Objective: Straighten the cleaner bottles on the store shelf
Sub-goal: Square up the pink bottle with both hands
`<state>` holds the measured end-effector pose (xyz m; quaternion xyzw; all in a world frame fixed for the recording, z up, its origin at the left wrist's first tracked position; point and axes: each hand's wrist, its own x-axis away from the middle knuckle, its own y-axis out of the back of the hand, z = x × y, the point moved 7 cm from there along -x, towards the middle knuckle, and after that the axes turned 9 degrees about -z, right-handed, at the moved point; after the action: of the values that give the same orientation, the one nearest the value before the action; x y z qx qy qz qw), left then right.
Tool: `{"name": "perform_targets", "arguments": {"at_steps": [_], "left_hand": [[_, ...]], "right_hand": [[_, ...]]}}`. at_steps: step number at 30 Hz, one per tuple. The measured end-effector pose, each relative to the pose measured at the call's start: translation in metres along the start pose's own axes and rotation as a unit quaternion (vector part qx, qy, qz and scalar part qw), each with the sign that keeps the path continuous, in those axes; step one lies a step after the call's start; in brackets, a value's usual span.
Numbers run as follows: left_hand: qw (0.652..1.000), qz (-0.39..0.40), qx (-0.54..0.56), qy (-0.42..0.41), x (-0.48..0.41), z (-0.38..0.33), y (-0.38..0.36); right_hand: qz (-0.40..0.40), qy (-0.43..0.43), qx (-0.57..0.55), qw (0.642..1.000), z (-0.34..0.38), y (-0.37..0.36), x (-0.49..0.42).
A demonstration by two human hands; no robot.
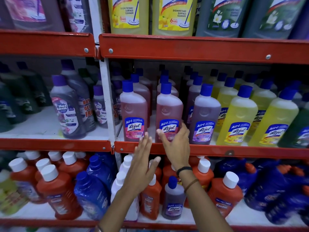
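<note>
Two pink cleaner bottles with blue caps stand upright at the front of the middle shelf: one on the left and one to its right. My right hand is curled around the lower front of the right pink bottle, thumb on its left side, fingers on its right. My left hand is flat with fingers spread, just below the left pink bottle, in front of the red shelf edge, holding nothing. A purple bottle stands right of my right hand.
Yellow bottles fill the middle shelf's right side, grey-purple ones the left bay. The lower shelf holds orange bottles, blue bottles and a small purple bottle. Large yellow jugs stand above.
</note>
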<state>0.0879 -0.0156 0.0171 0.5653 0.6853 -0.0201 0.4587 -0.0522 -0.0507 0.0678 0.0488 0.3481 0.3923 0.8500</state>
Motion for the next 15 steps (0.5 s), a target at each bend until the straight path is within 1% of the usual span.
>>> {"name": "perform_targets", "arguments": {"at_steps": [2,4,5,6,9,15], "left_hand": [[0.988,0.016,0.139,0.067,-0.014,-0.011,-0.002],[0.957,0.038,0.248,0.145,-0.029,-0.015,-0.008],[0.939,0.048,0.293,0.174,-0.034,-0.017,-0.012],[0.928,0.059,0.314,0.192,-0.039,-0.017,-0.015],[0.925,0.09,0.301,0.214,-0.043,-0.012,-0.021],[0.912,0.094,0.314,0.247,-0.044,-0.008,-0.023]], "right_hand": [[0.028,-0.017,-0.121,0.992,-0.004,0.005,0.004],[0.051,-0.036,-0.19,0.98,-0.008,0.009,0.005],[0.06,-0.046,-0.207,0.975,-0.01,0.01,0.005],[0.063,-0.053,-0.222,0.972,-0.012,0.012,0.004],[0.068,-0.049,-0.246,0.966,-0.017,0.014,0.002],[0.078,-0.056,-0.279,0.955,-0.023,0.012,0.002]]}}
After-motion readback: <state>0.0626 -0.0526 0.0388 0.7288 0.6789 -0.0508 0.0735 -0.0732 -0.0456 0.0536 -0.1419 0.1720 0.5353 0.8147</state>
